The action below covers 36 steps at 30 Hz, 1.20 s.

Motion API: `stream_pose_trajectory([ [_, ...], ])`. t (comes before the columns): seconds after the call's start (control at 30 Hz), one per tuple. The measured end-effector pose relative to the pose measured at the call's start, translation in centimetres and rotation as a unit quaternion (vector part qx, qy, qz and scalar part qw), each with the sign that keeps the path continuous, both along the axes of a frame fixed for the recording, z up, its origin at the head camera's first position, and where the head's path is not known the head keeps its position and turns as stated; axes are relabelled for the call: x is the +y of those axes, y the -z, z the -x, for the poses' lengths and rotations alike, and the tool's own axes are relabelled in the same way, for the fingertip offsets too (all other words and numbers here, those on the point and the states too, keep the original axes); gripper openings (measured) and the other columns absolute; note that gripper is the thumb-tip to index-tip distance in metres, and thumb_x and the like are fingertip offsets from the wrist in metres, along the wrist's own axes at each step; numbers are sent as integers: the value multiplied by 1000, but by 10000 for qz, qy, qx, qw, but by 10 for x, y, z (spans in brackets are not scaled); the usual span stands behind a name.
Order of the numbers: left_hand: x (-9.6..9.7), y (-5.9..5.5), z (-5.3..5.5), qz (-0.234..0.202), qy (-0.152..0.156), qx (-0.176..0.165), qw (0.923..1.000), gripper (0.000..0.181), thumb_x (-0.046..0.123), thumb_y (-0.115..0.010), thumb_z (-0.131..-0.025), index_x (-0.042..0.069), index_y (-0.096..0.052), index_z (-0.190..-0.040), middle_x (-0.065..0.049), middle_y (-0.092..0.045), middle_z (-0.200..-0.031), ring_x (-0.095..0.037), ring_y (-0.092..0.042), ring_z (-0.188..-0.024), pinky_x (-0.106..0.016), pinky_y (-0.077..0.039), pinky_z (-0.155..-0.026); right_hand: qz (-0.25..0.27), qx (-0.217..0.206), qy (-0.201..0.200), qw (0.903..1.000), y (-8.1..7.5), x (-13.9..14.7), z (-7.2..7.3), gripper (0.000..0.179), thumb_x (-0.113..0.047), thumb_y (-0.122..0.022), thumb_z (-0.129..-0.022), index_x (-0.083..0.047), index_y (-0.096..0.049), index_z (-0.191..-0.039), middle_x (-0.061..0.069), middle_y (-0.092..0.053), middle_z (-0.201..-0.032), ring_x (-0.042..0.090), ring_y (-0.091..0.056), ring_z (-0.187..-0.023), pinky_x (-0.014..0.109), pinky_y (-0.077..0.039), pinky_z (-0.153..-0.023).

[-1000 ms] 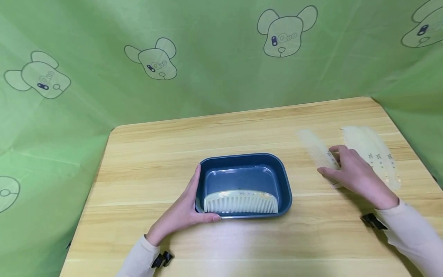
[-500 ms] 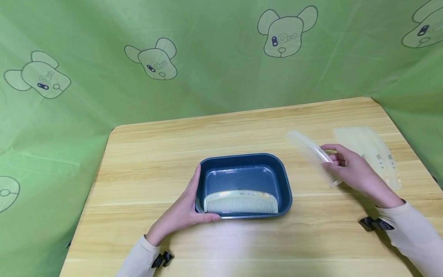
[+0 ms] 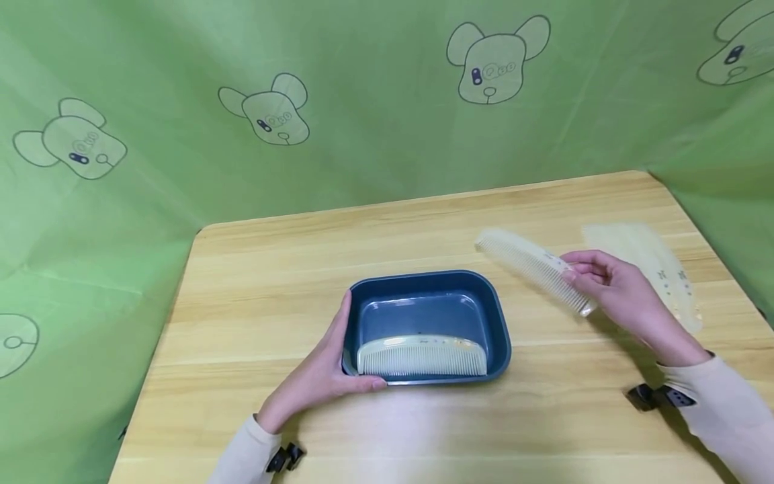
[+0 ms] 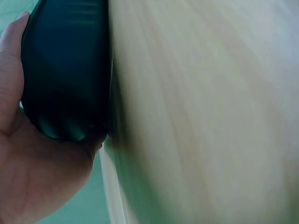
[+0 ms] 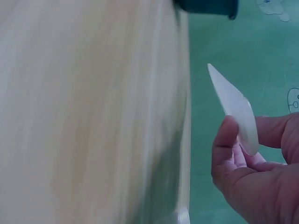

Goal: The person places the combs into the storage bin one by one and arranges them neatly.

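A pale, see-through comb [image 3: 532, 269] is pinched between the thumb and fingers of my right hand [image 3: 623, 289], tilted above the table with its teeth toward the near left. The right wrist view shows this comb [image 5: 236, 107] nearly edge-on in the fingers. My left hand [image 3: 323, 366] grips the near left corner of a dark blue rectangular tray [image 3: 500, 323], thumb along the near side and fingers along the left side. Another pale comb [image 3: 423, 356] lies inside, along the tray's near wall, teeth toward me. In the left wrist view, the hand [image 4: 42, 172] wraps the tray's end.
Several more pale combs [image 3: 641, 252] lie overlapping on the wooden table [image 3: 290, 269] at the right, partly hidden behind my right hand. A green curtain [image 3: 387, 87] with mouse-head drawings hangs beyond the table's back edge and at both sides.
My right hand has lifted one comb away from the group at the right; it has swung and moved left toward the tray. The left hand still holds the tray in place.
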State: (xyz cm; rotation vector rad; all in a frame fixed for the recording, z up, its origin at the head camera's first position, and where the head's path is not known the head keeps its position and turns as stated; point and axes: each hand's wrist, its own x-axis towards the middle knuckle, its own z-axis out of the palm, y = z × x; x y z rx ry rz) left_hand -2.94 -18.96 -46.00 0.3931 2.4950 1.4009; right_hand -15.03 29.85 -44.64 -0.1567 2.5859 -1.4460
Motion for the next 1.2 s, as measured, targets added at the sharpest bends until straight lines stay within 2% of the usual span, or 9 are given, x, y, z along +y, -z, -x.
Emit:
stream_pose_trajectory([
  [0.2, 0, -1, 0, -1, -7, -2, 10000, 148, 44, -99, -81, 33, 15, -174, -9, 9, -182, -27, -3, -165, -58, -17, -129, 944, -373, -13, 9948, -10, -6, -4, 33, -17, -68, -111, -16, -67, -143, -16, -74, -116, 2, -69, -101, 15, -57, -81],
  [0.37, 0, 0, 0, -20, 6, -16, 10000, 147, 43, -99, -82, 32, 15, -174, -7, 9, -182, -26, -3, -165, -57, -17, -129, 1558, -428, -52, 9869, -14, -15, -7, 35, -12, -67, -111, -15, -68, -146, -13, -75, -119, 5, -70, -102, 17, -59, -80],
  [0.47, -1, 1, 1, -19, 13, -21, 10000, 147, 44, -99, -82, 30, 14, -175, -4, 9, -182, -26, -3, -165, -56, -17, -129, 1617, -395, -24, 9860, -16, -22, -10, 36, -13, -68, -110, -14, -69, -147, -11, -76, -119, 7, -71, -102, 19, -60, -80],
  [0.57, -1, 1, 1, -23, 18, -22, 10000, 147, 45, -99, -82, 30, 15, -175, -3, 9, -182, -26, -3, -165, -56, -17, -129, 1422, -347, -167, 9891, -18, -29, -11, 38, -17, -68, -111, -14, -68, -148, -11, -76, -122, 7, -71, -104, 19, -60, -81],
  [0.77, -1, 1, 1, -39, 20, 12, 10000, 147, 43, -99, -82, 32, 15, -174, -10, 8, -182, -27, -3, -165, -57, -17, -129, 1335, -382, -785, 9872, -25, -41, -16, 39, -16, -66, -112, -10, -65, -151, -4, -77, -129, 11, -73, -109, 21, -59, -86],
  [1.03, 0, 1, 1, -129, 15, 11, 9999, 148, 43, -99, -81, 32, 15, -174, -5, 8, -182, -26, -4, -165, -58, -18, -129, 1444, -332, -1652, 9751, -29, -55, -22, 40, -10, -60, -114, -3, -60, -154, 3, -74, -138, 15, -72, -118, 26, -60, -93],
  [1.2, -1, 1, 1, -136, -1, 6, 9999, 148, 42, -100, -81, 29, 14, -175, -3, 9, -182, -27, -4, -165, -60, -19, -128, 1453, -259, -2015, 9683, -30, -65, -24, 41, -7, -62, -112, -2, -60, -153, 8, -71, -141, 16, -71, -121, 27, -59, -97],
])
